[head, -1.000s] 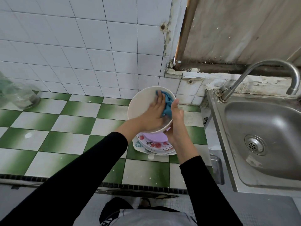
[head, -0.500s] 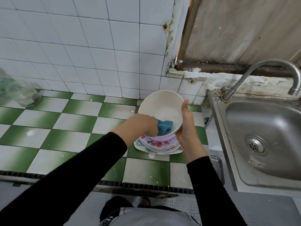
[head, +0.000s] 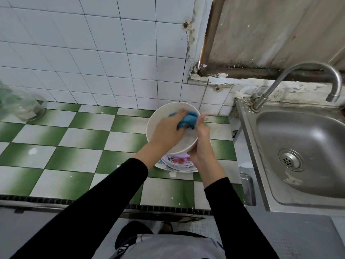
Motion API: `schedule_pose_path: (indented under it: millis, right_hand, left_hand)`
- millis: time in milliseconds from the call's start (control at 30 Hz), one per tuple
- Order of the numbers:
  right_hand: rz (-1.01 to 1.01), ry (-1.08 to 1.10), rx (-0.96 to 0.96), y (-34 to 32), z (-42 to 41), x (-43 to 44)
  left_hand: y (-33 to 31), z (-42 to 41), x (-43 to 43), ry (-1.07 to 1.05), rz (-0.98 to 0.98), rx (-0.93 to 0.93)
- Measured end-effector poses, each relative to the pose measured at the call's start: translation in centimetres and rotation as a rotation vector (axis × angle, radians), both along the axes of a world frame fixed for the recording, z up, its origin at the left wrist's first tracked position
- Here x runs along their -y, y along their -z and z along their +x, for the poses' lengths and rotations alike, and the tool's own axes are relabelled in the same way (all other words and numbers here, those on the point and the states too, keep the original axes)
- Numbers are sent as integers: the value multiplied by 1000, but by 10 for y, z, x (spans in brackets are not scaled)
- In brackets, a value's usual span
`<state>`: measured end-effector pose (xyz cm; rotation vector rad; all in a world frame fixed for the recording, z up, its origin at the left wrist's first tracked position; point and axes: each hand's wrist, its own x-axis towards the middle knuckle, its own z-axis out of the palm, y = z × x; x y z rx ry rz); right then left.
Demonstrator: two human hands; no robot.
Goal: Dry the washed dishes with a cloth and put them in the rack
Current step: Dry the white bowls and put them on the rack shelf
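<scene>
Checked counter (head: 84,139): one stack of floral plates (head: 180,162). Right hand (head: 202,140) grips one white bowl (head: 158,119); left hand (head: 168,132) clutches one blue cloth (head: 188,121) inside it.

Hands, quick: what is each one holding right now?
Left hand: grips the blue cloth inside the white bowl.
Right hand: holds the white bowl at its rim.
</scene>
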<state>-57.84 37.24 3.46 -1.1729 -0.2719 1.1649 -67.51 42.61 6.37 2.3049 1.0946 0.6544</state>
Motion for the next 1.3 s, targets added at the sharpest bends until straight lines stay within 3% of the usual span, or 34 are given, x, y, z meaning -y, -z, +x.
schedule_pose_path:
  millis: [167,300,400,500,567,767,967,1033,1167,1300]
  right_hand:
    - [-47,85,20,1,8,3]
    - [-120,144,37,1,23,9]
    - [-63,105,83,-1,27,11]
    - [-48,87,141,2,29,10]
    - [-53,46,180,7,33,10]
    - [-29,72,159,-4,36,10]
    - [13,48,99,-13,19,6]
    - [11,21,112,-13,17,4]
    - [-11,53,93,-9,21,5]
    - [-76,97,132,-8,31,10]
  left_hand:
    - [0,2,12,308,-278,-348]
    - [-12,-8,6,511,-429,-507]
    - [-14,-12,3,457,-313,-693]
    - [-9,-13,2,311,0,-944]
    - [-4,-11,-4,249,176,-998]
    - [-7,-12,-29,153,463,-625]
    - [-7,11,-11,41,43,-9]
    - [-3,17,-4,30,-118,19]
    - [-2,14,4,275,-428,-35]
    - [0,-2,2,486,-475,-339]
